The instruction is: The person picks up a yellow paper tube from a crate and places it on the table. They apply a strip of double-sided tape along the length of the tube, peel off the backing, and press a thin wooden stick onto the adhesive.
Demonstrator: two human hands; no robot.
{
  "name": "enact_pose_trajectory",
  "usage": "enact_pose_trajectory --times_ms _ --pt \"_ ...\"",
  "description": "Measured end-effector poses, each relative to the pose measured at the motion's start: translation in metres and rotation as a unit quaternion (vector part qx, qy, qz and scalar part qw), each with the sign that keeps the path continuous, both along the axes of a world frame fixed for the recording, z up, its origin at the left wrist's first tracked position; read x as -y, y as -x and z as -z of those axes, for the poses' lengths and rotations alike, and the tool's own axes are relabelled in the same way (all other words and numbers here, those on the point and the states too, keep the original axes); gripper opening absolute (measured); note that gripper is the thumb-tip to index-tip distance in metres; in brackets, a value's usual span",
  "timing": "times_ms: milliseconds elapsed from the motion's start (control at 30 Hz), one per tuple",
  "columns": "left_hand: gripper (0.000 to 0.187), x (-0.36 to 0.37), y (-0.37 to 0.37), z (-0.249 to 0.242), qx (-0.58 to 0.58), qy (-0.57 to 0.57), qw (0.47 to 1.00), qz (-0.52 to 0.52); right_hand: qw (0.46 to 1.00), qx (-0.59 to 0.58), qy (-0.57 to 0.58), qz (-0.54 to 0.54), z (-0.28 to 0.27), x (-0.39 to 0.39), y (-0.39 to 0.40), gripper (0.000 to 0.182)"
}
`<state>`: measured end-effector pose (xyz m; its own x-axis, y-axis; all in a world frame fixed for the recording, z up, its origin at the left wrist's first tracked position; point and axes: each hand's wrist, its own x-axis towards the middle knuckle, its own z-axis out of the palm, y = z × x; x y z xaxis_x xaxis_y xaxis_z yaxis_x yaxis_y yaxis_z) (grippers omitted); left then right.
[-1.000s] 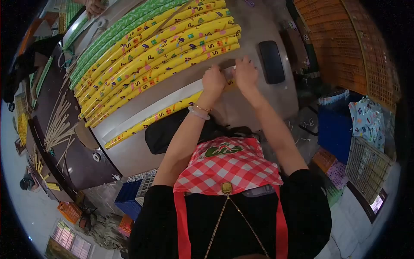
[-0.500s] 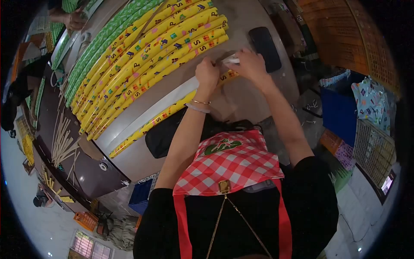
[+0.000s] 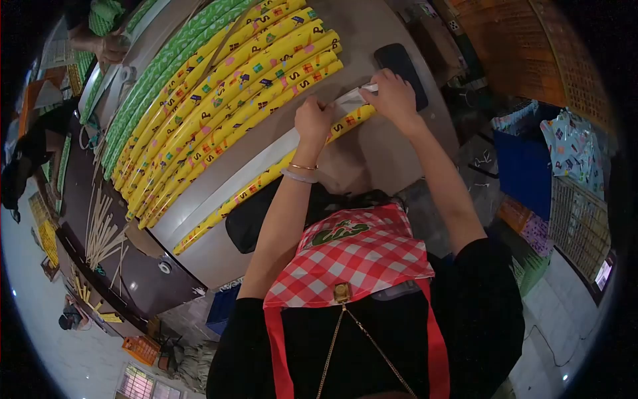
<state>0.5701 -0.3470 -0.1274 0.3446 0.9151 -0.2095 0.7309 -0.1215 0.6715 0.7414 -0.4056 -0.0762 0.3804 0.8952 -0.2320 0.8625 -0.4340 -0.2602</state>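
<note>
yellow patterned paper roll point(image 3: 266, 176) by the table's near edge — left hand point(image 3: 314, 120) pressing, right hand point(image 3: 393, 93) pinching its white strip point(image 3: 352, 100); a slip could crease it.

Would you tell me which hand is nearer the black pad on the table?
Right. The right hand lies right beside the black pad; the left hand sits farther along the yellow roll.

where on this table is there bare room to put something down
Bare grey table lies near the edge, under the right hand and below the single yellow roll both hands pinch. A narrow strip runs between its white strip and the stacked rolls. The stack crowds the far side; a black pad takes the corner.
</note>
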Motion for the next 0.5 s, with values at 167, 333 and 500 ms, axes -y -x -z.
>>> enact_pose_trajectory --times_ms 167,333,500 --pt "0.024 0.003 0.002 0.001 0.019 0.028 0.999 -0.007 0.999 0.029 -0.038 0.001 0.003 0.002 0.006 0.032" --pt "0.024 0.004 0.001 0.003 0.000 0.023 1.000 0.000 0.995 0.065 -0.077 0.003 0.012 0.005 0.011 0.033" --pt "0.025 0.005 0.001 -0.001 0.014 0.070 0.997 -0.020 0.995 0.071 -0.073 0.019 0.010 0.001 0.013 0.033"
